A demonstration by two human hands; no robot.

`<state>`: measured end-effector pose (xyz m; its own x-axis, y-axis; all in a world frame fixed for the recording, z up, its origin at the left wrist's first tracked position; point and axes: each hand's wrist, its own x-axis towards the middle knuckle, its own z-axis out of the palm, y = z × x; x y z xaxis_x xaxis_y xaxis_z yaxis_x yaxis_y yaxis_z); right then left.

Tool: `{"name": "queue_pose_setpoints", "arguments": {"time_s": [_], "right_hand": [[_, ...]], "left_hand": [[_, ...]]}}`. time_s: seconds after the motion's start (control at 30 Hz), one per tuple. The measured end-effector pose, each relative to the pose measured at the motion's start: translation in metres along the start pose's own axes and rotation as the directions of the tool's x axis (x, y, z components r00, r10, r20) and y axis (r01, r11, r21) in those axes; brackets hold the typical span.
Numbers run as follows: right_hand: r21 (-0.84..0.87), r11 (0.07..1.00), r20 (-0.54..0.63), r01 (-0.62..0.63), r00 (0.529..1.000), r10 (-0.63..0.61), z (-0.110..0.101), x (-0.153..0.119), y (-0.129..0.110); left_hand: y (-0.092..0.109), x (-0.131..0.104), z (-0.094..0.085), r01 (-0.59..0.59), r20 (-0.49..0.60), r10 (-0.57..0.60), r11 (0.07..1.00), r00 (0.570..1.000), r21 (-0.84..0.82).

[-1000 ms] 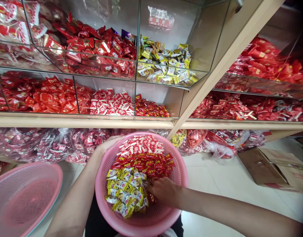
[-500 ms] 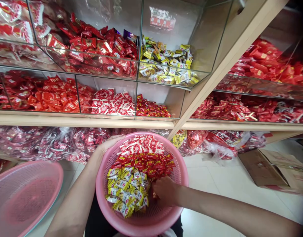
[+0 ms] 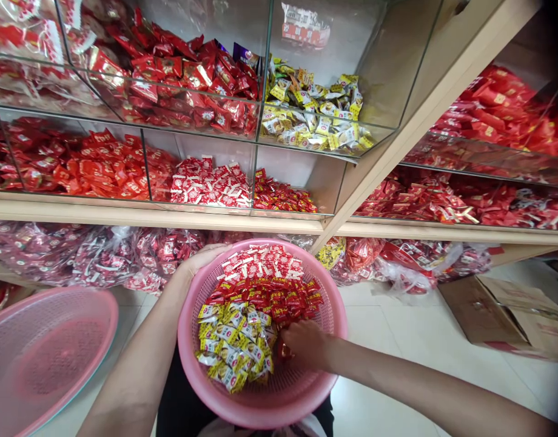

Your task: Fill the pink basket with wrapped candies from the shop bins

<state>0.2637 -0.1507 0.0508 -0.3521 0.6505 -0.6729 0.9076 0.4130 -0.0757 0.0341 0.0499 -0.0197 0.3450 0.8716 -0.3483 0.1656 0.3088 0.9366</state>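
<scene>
A round pink plastic basket (image 3: 194,388) with mesh sides sits tilted at my lap. My left hand (image 3: 206,260) grips its upper left rim, the fingers partly hidden on the far side. Inside are three groups of wrapped candies: red-and-white candies (image 3: 261,262) at the far side, red candies with yellow print (image 3: 279,297) in the middle, and yellow-and-white candies (image 3: 236,346) at the near left. Down in the basket's right part is my right hand (image 3: 304,345), its fingers curled on dark red wrapped candies (image 3: 285,352), which it mostly covers.
Glass-fronted shelves (image 3: 170,212) full of wrapped candies stand ahead. Beneath them lie clear bags of candies (image 3: 110,255). Another pink basket (image 3: 92,303) is on the floor at left. A cardboard box (image 3: 501,315) lies on the tiled floor at right.
The view has shifted slightly. My right hand stays low in the basket, with a bit more dark red wrapper showing beside its fingers. My left hand keeps its grip on the rim.
</scene>
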Motion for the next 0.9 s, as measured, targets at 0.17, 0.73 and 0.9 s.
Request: {"name": "queue_pose_setpoints", "arguments": {"time_s": [0.17, 0.73, 0.9], "right_hand": [[0.086, 0.996, 0.022, 0.035, 0.999, -0.037, 0.0, 0.0, -0.003], [0.051, 0.996, -0.096, -0.068, 0.993, 0.072, -0.006, -0.008, 0.011], [-0.025, 0.989, -0.088, -0.143, 0.986, 0.141, -0.007, -0.007, 0.013]], "left_hand": [[0.0, 0.0, 0.0, -0.005, 0.007, 0.005, 0.999, 1.0, -0.039], [-0.004, 0.007, -0.004, -0.01, 0.038, 0.012, 0.999, 0.999, -0.035], [-0.003, 0.006, -0.004, -0.003, 0.021, 0.004, 0.999, 1.0, -0.034]]}}
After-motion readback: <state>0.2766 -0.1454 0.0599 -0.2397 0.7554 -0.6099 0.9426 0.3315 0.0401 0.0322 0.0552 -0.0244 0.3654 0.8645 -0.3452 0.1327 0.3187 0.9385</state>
